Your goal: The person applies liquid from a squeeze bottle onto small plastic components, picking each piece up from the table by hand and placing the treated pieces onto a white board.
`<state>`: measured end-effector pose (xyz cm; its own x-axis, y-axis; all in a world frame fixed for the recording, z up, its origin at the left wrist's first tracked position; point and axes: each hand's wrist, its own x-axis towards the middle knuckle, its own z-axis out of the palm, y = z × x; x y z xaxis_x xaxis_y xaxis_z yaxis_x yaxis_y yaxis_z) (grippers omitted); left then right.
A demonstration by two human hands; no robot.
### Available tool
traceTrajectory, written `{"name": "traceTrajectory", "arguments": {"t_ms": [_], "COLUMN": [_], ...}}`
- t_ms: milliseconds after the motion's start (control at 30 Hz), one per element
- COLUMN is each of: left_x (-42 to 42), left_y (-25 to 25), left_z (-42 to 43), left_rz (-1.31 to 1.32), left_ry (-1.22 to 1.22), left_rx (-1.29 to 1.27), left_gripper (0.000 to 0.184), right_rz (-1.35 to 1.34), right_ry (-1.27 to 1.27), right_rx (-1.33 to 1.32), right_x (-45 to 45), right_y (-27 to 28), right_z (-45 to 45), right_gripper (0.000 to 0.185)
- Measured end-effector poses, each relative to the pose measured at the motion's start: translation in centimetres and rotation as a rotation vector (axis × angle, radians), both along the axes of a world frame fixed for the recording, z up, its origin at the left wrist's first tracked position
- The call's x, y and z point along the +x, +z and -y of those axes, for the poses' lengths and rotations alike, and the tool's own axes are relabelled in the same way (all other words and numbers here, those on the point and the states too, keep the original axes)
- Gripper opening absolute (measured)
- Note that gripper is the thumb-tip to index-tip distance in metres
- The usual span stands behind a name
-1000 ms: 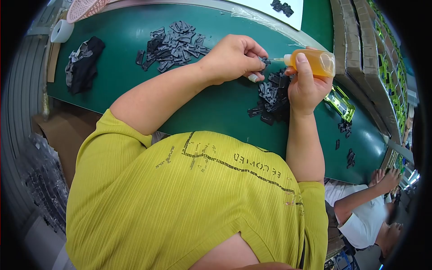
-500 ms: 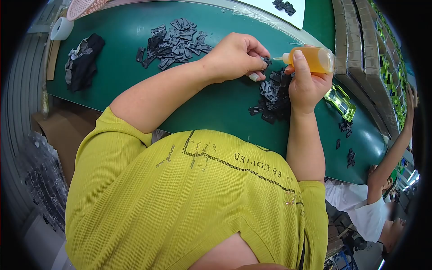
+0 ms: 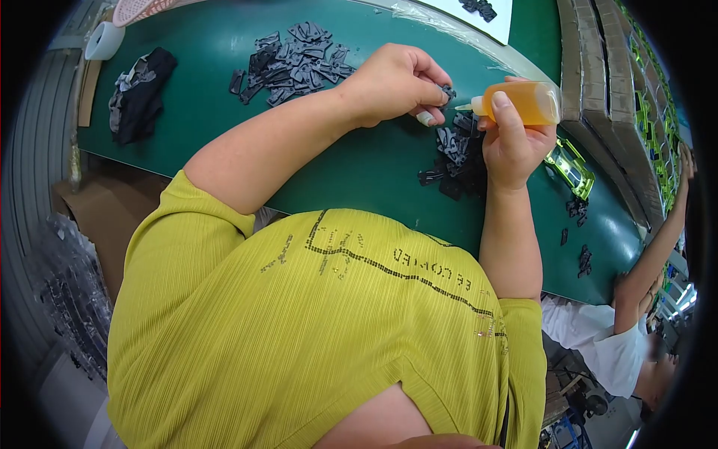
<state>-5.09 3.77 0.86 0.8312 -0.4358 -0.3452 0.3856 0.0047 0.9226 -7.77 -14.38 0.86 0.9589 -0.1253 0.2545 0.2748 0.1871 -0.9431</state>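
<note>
My left hand (image 3: 404, 84) pinches a small black part (image 3: 448, 93) between thumb and fingertips, above the green table (image 3: 359, 165). My right hand (image 3: 517, 142) is wrapped round a clear bottle of amber liquid (image 3: 527, 102), tilted on its side. The bottle's thin nozzle points left, just short of the fingers of my left hand. Below the two hands lies a pile of dark parts (image 3: 458, 153). Another heap of dark grey parts (image 3: 299, 63) sits beyond my left forearm.
A dark cloth (image 3: 142, 97) and a white roll (image 3: 104, 40) lie at the left, near a pink basket (image 3: 138, 9). On the right are a shiny green car shell (image 3: 571, 168), small black parts (image 3: 584, 260) and stacked cardboard trays (image 3: 598, 75). A co-worker (image 3: 606, 337) is at the lower right.
The bottle's nozzle has dropped slightly and now points just below the small part. Both hands have shifted little. The co-worker's arm has risen and stretched toward the trays.
</note>
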Motion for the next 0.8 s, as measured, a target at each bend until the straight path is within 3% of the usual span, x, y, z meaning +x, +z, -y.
{"name": "traceTrajectory", "arguments": {"t_ms": [700, 800], "left_x": [0.0, 0.1], "left_y": [0.1, 0.0], "left_z": [0.0, 0.1], "left_rz": [0.014, 0.016], "left_ry": [0.000, 0.007], "left_rx": [0.025, 0.020], "left_gripper": [0.030, 0.030], "right_rz": [0.029, -0.017], "right_ry": [-0.032, -0.018], "right_rx": [-0.030, 0.161], "right_x": [0.2, 0.1], "right_y": [-0.1, 1.0], "right_z": [-0.3, -0.1], "right_gripper": [0.022, 0.020]}}
